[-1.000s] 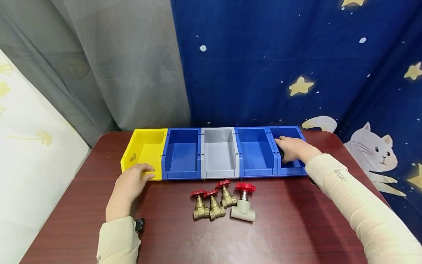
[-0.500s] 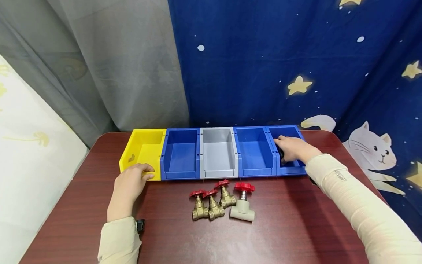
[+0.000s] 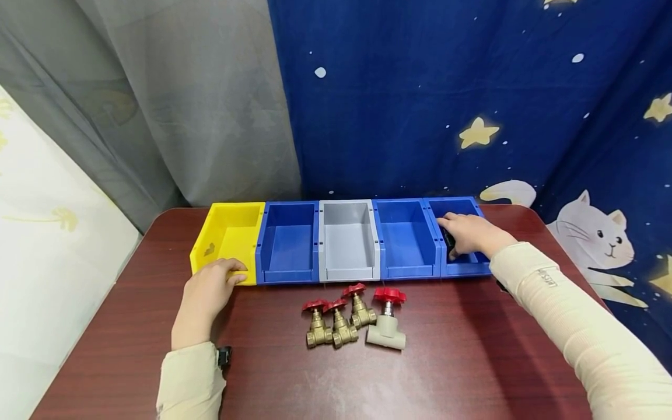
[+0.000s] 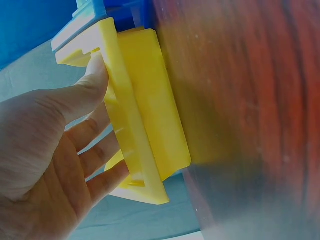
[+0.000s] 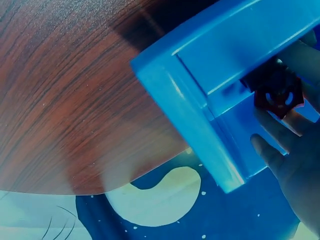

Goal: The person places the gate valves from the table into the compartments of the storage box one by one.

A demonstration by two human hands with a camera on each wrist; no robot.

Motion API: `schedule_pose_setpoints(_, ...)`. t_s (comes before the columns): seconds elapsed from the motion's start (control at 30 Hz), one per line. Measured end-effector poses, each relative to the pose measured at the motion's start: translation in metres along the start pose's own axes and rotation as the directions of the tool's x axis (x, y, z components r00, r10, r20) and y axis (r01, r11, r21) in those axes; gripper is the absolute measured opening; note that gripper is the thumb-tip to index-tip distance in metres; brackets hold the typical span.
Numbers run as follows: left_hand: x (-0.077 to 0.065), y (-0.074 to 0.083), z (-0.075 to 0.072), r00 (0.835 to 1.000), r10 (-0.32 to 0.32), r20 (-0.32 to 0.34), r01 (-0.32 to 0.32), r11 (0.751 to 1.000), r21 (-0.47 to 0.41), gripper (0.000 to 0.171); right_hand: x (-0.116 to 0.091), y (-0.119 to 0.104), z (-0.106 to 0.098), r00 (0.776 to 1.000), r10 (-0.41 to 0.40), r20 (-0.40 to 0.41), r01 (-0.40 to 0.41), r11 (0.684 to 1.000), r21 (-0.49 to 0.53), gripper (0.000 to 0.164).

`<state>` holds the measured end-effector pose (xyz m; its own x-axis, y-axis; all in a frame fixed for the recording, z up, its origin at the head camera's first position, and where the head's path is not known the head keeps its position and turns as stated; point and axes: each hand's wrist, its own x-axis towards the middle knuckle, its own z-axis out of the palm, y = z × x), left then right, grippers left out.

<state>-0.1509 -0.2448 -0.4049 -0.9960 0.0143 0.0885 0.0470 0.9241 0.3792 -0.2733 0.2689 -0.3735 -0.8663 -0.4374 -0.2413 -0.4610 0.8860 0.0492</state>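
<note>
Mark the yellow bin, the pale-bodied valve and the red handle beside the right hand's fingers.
Yellow bin [image 3: 238,242], head view, on its bare inner floor.
Pale-bodied valve [image 3: 387,328], head view, on its body.
Red handle [image 5: 280,102], right wrist view, near its middle.

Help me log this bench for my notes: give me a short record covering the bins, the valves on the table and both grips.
Bin row, left to right: yellow bin, first blue bin, grey bin, second blue bin, third blue bin
On table: three brass valves, one pale valve, all red-handled
Left grip: holds yellow bin's front lip
Right grip: inside third blue bin, holding a red-handled dark valve
</note>
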Motion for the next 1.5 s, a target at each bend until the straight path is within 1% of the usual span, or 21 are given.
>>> schedule_pose_setpoints(0.2, 0.001, 0.000, -0.001, 1.000, 0.008, 0.001, -0.008, 1.000, 0.002, 0.022, -0.010, 0.002, -0.007, 1.000, -0.003, -0.021, 0.003, 1.000, 0.024, 0.084)
schedule_pose_setpoints(0.37, 0.001, 0.000, -0.001, 1.000, 0.014, -0.005, -0.014, 1.000, 0.002, 0.021, -0.024, 0.004, -0.011, 0.994, -0.050, -0.099, 0.051, 0.999, 0.007, 0.075)
schedule_pose_setpoints(0.57, 0.000, 0.001, 0.000, 1.000, 0.000, 0.009, 0.000, 1.000, -0.010, 0.022, -0.041, 0.006, -0.014, 0.966, -0.120, -0.227, 0.118, 0.993, -0.026, 0.061)
schedule_pose_setpoints(0.8, 0.000, 0.001, -0.001, 1.000, -0.002, 0.009, 0.002, 1.000, -0.008, 0.023, -0.057, 0.000, -0.014, 0.938, -0.126, -0.323, 0.117, 0.992, -0.046, 0.053)
schedule_pose_setpoints(0.9, 0.000, 0.002, -0.002, 1.000, 0.001, 0.008, -0.001, 1.000, -0.008, 0.023, -0.064, -0.004, -0.014, 0.921, -0.135, -0.365, 0.123, 0.991, -0.054, 0.052)
schedule_pose_setpoints(1.13, 0.000, 0.003, -0.002, 1.000, 0.002, 0.008, -0.002, 1.000, -0.013, 0.022, -0.075, -0.019, -0.007, 0.876, -0.192, -0.442, 0.168, 0.981, -0.094, 0.048)
schedule_pose_setpoints(1.33, -0.003, 0.003, -0.002, 1.000, -0.005, 0.013, 0.005, 1.000, -0.006, 0.022, -0.081, -0.036, -0.003, 0.863, -0.190, -0.469, 0.170, 0.982, -0.086, 0.052)
schedule_pose_setpoints(1.43, -0.003, 0.004, -0.003, 1.000, 0.001, 0.007, -0.001, 1.000, -0.002, 0.023, -0.085, -0.046, -0.005, 0.866, -0.176, -0.469, 0.161, 0.984, -0.074, 0.051)
schedule_pose_setpoints(1.5, -0.002, 0.005, -0.003, 1.000, 0.002, 0.006, -0.002, 1.000, -0.003, 0.023, -0.088, -0.052, -0.006, 0.873, -0.164, -0.459, 0.152, 0.986, -0.063, 0.051)
